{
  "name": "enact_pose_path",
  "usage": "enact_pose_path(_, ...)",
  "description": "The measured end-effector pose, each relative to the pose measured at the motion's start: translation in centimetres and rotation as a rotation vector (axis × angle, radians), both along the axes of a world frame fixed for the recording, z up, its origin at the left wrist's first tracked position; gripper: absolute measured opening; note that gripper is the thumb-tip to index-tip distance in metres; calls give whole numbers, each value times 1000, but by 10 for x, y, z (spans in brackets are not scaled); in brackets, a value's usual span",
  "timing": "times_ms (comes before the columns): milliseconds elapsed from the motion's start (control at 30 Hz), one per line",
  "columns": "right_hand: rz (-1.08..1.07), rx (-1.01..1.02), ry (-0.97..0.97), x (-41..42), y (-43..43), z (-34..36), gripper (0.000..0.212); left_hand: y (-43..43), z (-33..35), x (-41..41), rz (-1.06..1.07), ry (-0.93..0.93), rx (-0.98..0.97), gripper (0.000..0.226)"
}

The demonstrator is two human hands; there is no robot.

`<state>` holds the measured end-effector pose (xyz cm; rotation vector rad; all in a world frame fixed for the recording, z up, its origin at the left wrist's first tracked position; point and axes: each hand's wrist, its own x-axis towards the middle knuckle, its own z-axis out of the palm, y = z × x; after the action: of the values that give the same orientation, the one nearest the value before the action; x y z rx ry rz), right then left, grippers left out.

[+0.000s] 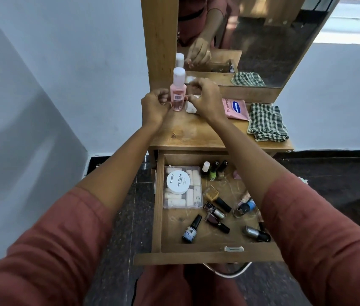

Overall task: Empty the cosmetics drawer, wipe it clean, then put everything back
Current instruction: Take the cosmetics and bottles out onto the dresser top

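My left hand (154, 106) is curled round the foot of the pink bottle (177, 93), which stands upright on the desk (187, 133) close to the mirror frame. My right hand (206, 100) is just on the bottle's other side, fingers bent and thumb close to the label. A small white thing (190, 109) lies under that palm, and I cannot tell whether I am holding it.

I judge I am setting the bottle down, early in the emptying. To do it well, I should feel the base sit flat before I let go, since a tall narrow bottle tips easily. It should go far back, so the space nearer my wrists is free for the rest.

Below my forearms the open drawer (158, 206) holds a white tub (178, 181) on a clear box (196, 203) and scattered nail polish bottles (191, 229). The checked cloth (267, 122) waits beyond my right hand, past a pink sachet (236, 109).
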<state>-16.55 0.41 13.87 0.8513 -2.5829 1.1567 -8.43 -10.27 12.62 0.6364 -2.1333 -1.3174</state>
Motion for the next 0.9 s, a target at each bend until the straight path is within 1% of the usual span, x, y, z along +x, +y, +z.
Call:
enact_pose_path(133, 28, -63, -13, 20, 17, 3, 20, 19, -3, 17, -29, 18, 6, 31)
enact_pose_path(233, 33, -48, -36, 38, 31, 0, 16, 38, -7, 30, -55, 13, 2, 31)
enact_pose_path(367, 56, -35, -97, 64, 56, -13, 14, 64, -17, 54, -110, 15, 29, 26)
enact_pose_path(433, 52, -15, -143, 79, 71, -23, 14, 77, -24, 69, -140, -13, 22, 25)
enact_pose_path(533, 52, 52, -192, 99, 92, -41, 16, 95, -37, 88, -199, -87, 3, 26)
enact_pose_path(633, 40, 153, -247, 116, 114, -58, 16, 109, -52, 105, -292, -221, -71, 24)
enact_pose_path(700, 46, 224, -275, 125, 127, -70, 18, 116, -65, 112, -355, -312, -83, 22)
enact_pose_path(800, 51, 329, -310, 137, 144, -85, 19, 126, -81, 123, -393, -443, -109, 21)
enact_pose_path(900, 54, 419, -345, 146, 157, -95, 20, 132, -94, 133, -417, -526, -129, 21)
